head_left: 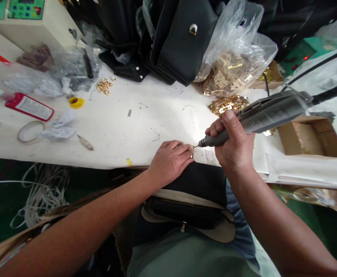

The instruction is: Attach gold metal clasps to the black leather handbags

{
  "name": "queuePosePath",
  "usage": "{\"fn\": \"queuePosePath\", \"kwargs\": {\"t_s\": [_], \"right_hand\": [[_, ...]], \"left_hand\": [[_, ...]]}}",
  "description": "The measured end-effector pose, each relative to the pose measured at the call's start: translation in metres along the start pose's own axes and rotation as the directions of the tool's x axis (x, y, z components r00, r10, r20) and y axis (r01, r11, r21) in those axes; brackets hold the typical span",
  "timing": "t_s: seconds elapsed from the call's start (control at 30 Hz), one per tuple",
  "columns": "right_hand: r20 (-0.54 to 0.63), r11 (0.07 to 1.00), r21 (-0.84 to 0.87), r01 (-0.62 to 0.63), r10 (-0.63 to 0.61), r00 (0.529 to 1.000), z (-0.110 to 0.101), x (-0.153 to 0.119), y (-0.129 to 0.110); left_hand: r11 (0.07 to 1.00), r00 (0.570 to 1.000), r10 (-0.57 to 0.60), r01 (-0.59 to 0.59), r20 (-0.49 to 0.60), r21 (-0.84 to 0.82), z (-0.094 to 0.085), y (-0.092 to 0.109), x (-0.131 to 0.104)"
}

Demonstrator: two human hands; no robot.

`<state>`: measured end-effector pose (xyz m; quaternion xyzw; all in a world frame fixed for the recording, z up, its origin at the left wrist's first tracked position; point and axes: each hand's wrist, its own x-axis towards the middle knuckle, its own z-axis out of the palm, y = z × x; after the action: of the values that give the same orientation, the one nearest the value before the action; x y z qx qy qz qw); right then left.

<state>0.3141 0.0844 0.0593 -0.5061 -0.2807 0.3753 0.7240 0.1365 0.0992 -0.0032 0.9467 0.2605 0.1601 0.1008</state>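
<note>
My right hand (236,144) is wrapped around a grey electric screwdriver (272,117), which slants down to the left. Its thin bit ends at a small gold metal fitting (192,150) by the table's front edge. My left hand (171,159) presses its closed fingers on that fitting, at the edge of the flap of a black handbag (206,181). The bag lies open across my lap, its beige lining showing and a small gold clasp part (183,226) on its near side. My left fingertips partly cover the fitting.
Loose gold plates (229,104) lie beside a clear bag (229,69) of the same parts. A cardboard box (312,136) stands at right. Black handbags (182,42) line the back. Small gold pieces (104,86), yellow tape (76,102) and a red-and-white bottle (30,107) are at left.
</note>
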Motion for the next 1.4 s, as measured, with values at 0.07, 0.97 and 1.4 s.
{"fn": "queuePosePath", "kwargs": {"t_s": [0.07,0.97,1.4], "right_hand": [[0.027,0.999,-0.031,0.029,-0.028,0.999,0.002,0.001,0.004],[0.147,0.962,-0.246,0.121,-0.087,0.985,0.006,-0.001,0.022],[0.328,0.925,-0.369,0.09,0.039,0.944,0.013,0.004,0.014]], "left_hand": [[1.0,1.0,0.001,-0.001,0.0,0.006,0.0,0.0,0.0],[0.999,1.0,0.002,-0.003,0.011,0.038,0.001,0.001,0.0],[0.999,0.999,-0.003,0.002,0.036,0.039,0.0,0.0,0.0]]}}
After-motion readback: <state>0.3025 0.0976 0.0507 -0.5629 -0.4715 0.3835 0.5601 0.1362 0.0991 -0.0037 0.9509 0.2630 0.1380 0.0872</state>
